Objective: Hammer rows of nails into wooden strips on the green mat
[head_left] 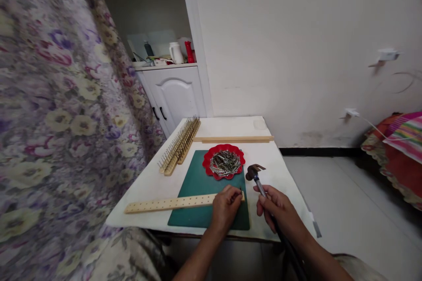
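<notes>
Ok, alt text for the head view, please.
Left hand at the right end of a dotted wooden strip partly on a green mat; right hand gripping a hammer. Beyond them sit a red bowl of nails and, to the left, nail-studded strips.

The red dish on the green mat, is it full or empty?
Not empty: the red dish holds a heap of metal nails, and its wavy rim shows around them.

Floral curtain (82, 96) at left. White cabinet (174, 92) with black handles (162, 113); near its top's right edge, a white jug (176, 52) beside a red container (189, 52); farther left, a dark bottle (148, 48). Right: two white plugs (388, 55) on the pale wall (296, 52), the lower trailing a cord (374, 128) onto striped cloth (410, 134).
</notes>
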A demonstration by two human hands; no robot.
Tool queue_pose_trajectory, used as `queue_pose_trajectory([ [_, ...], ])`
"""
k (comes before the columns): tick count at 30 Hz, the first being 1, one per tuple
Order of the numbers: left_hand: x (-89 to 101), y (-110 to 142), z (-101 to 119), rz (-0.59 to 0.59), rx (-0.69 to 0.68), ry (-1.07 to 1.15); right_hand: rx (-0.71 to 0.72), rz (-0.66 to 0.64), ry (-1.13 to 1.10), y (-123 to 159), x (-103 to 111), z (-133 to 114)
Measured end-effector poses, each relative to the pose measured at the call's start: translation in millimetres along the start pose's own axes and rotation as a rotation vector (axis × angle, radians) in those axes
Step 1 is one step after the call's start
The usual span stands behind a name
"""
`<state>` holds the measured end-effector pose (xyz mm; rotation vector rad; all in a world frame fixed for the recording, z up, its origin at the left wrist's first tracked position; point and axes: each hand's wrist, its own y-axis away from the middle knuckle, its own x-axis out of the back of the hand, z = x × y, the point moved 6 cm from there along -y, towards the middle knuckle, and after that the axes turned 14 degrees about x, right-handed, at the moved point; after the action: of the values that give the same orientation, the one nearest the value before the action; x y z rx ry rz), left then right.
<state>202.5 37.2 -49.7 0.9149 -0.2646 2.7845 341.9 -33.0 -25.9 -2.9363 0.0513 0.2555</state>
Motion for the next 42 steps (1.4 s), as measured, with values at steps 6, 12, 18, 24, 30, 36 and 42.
queue_pose_trajectory([
  [6, -3.9, -0.6, -3.9, 0.007, 0.019, -0.036, -0.037, -0.124, -0.006, 11.6, -3.0, -5.9],
  [12, -4.1, -1.6, -6.1, 0.019, 0.034, -0.034, -0.096, -0.198, 0.02, 16.7, -12.7, 3.0],
  [18, -3.3, -2.2, -5.7, 0.02, 0.039, -0.004, -0.078, -0.177, 0.039, 16.8, -14.3, -1.6],
  [24, -3.3, -1.9, -7.1, 0.029, 0.042, 0.015, -0.083, -0.2, 0.068, 18.4, -13.4, -0.5],
  [30, -3.5, -2.3, -6.5, 0.031, 0.039, 0.011, -0.09, -0.204, 0.087, 16.6, -14.9, -3.4],
  [36, -3.4, -2.0, -8.6, 0.022, 0.046, 0.05, -0.077, -0.165, 0.053, 12.2, -5.9, -1.3],
  [42, 9.5, 1.6, -0.6, -0.014, -0.018, 0.065, -0.039, -0.024, -0.003, 0.0, 10.2, 4.2],
])
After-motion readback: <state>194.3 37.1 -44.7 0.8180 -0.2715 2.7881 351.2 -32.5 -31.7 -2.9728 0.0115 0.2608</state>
